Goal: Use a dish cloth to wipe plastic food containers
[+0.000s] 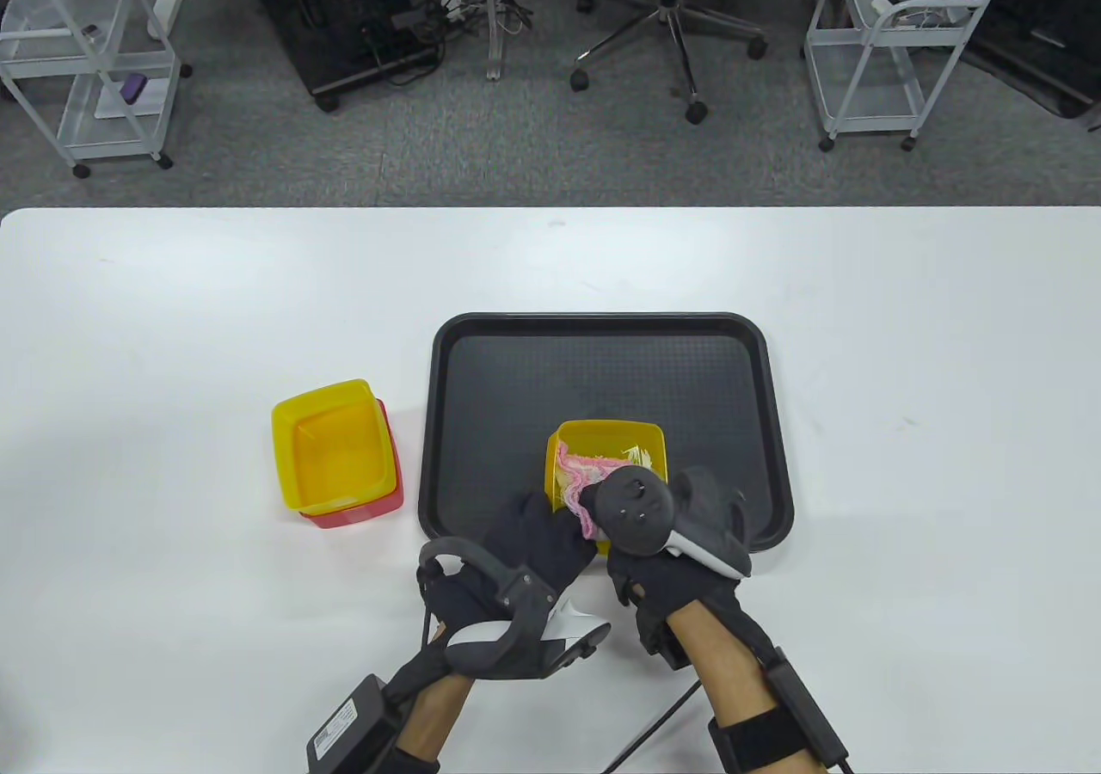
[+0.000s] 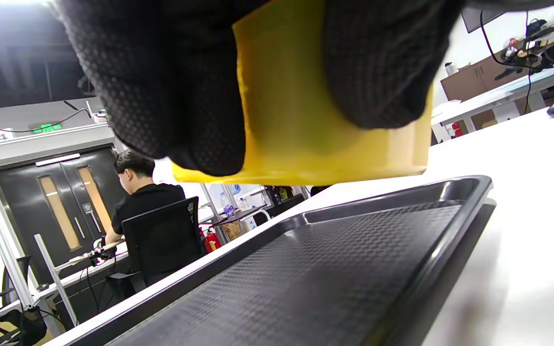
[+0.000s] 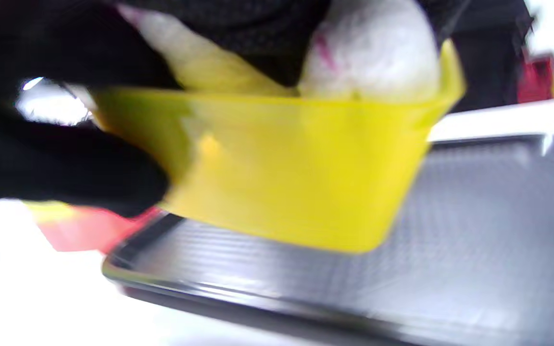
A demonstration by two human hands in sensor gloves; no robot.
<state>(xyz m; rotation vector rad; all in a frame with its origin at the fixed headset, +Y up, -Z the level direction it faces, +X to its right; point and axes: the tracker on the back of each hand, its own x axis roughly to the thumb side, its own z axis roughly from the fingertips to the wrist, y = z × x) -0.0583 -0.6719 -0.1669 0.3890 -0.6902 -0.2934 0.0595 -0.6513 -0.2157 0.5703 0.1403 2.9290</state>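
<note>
A yellow plastic container [image 1: 612, 439] is held a little above the near part of the black tray [image 1: 602, 361]. My left hand [image 1: 542, 542] grips its near left side; the left wrist view shows gloved fingers [image 2: 171, 86] on its yellow wall [image 2: 301, 105], lifted off the tray [image 2: 334, 269]. My right hand [image 1: 688, 520] holds a pink and white dish cloth [image 1: 585, 477] inside the container. In the blurred right wrist view the cloth [image 3: 368, 57] bulges over the container rim [image 3: 277, 158].
A second yellow container [image 1: 331, 447] sits nested in a red one [image 1: 391, 486] on the white table left of the tray. The far part of the tray is bare. Carts and an office chair stand on the floor beyond the table.
</note>
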